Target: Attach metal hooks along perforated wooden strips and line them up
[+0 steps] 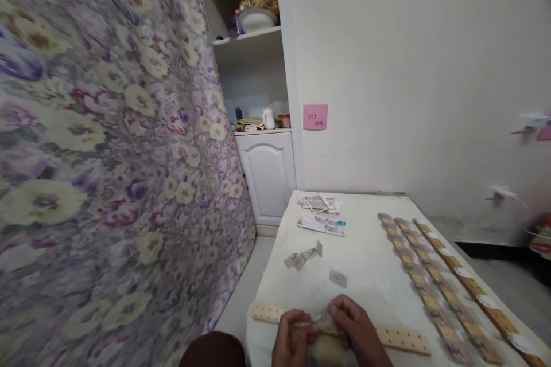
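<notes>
Both my hands meet at the near edge of a white table (370,264). My left hand (291,337) and my right hand (355,327) have their fingers curled and pinched around a small clear plastic-wrapped piece (322,320). It sits on top of a long perforated wooden strip (400,338) that lies crosswise on the table. What exactly the wrapped piece is, I cannot make out. A small clear packet (338,278) lies just beyond my right hand.
Three long wooden strips (434,281) with packets fixed along them lie on the table's right side. Loose clear packets (303,256) and printed cards (322,225) lie farther back. A floral curtain (107,143) hangs at left. White shelves and a cabinet (267,175) stand behind.
</notes>
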Motion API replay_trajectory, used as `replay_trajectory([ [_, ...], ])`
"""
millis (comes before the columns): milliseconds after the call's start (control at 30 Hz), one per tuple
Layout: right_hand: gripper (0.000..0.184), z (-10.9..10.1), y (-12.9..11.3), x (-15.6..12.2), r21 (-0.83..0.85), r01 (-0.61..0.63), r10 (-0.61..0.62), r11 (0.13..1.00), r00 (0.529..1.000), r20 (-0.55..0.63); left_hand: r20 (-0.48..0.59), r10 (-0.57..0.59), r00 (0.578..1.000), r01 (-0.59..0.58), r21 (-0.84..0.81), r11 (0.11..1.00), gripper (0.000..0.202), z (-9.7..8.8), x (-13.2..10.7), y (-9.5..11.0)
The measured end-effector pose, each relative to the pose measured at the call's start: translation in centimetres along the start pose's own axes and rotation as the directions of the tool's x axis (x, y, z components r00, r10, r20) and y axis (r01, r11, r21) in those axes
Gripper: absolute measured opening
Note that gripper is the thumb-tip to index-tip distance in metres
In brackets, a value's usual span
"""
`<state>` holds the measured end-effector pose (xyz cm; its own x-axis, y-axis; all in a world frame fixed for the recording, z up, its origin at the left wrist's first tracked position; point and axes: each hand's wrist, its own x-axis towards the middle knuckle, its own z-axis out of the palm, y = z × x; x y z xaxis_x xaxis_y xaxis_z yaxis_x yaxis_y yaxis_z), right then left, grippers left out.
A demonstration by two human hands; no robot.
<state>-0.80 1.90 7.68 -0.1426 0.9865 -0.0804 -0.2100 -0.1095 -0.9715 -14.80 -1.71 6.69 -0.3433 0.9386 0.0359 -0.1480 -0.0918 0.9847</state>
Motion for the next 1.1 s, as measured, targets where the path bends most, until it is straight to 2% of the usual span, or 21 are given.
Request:
replay_trajectory([
  [100, 0.042, 0.1, 0.3, -0.2, -0.027, 0.023, -0.023, 0.999, 1.0, -0.016, 0.091, -0.189, 0.978, 0.2, -0.13, 0.971, 0.049, 0.4, 0.1, 0.2],
  [200, 0.045, 0.2, 0.6, -0.4, -0.034, 0.016, -0.017, 0.999, 0.999, -0.028, 0.159, -0.249, 0.955, 0.277, -0.188, 0.942, 0.049, 0.5, 0.3, -0.1],
  [367, 0.042, 0.0, 1.4, -0.8, -0.062, 0.009, -0.012, 0.998, 0.999, -0.042, 0.172, -0.233, 0.957, 0.256, -0.133, 0.957, 0.045, 0.3, 0.5, -0.9],
  [533, 0.036, -0.6, 2.0, -1.0, -0.101, 0.009, -0.01, 0.995, 1.0, -0.009, 0.157, -0.215, 0.964, 0.219, -0.01, 0.976, 0.04, 0.1, 0.5, -0.2],
  [700, 0.036, -0.9, 1.8, -1.0, -0.202, 0.058, -0.065, 0.978, 0.998, -0.026, 0.261, -0.195, 0.945, 0.183, 0.072, 0.981, 0.032, -0.3, 0.5, 0.7],
  [833, 0.038, -0.8, 1.8, -1.1, -0.211, 0.039, -0.042, 0.977, 0.999, -0.012, 0.303, -0.197, 0.932, 0.187, 0.064, 0.98, 0.029, -0.6, 0.5, 0.4],
  [967, 0.037, -0.5, 2.5, -1.2, -0.181, -0.027, 0.039, 0.983, 0.997, 0.062, 0.268, -0.191, 0.944, 0.191, 0.029, 0.981, 0.032, -0.8, 0.7, -0.1],
  [1100, 0.034, -0.5, 3.1, -1.1, -0.164, -0.041, 0.06, 0.986, 0.992, 0.112, 0.232, -0.256, 0.938, 0.264, -0.003, 0.965, 0.036, -1.0, 1.0, -0.6],
])
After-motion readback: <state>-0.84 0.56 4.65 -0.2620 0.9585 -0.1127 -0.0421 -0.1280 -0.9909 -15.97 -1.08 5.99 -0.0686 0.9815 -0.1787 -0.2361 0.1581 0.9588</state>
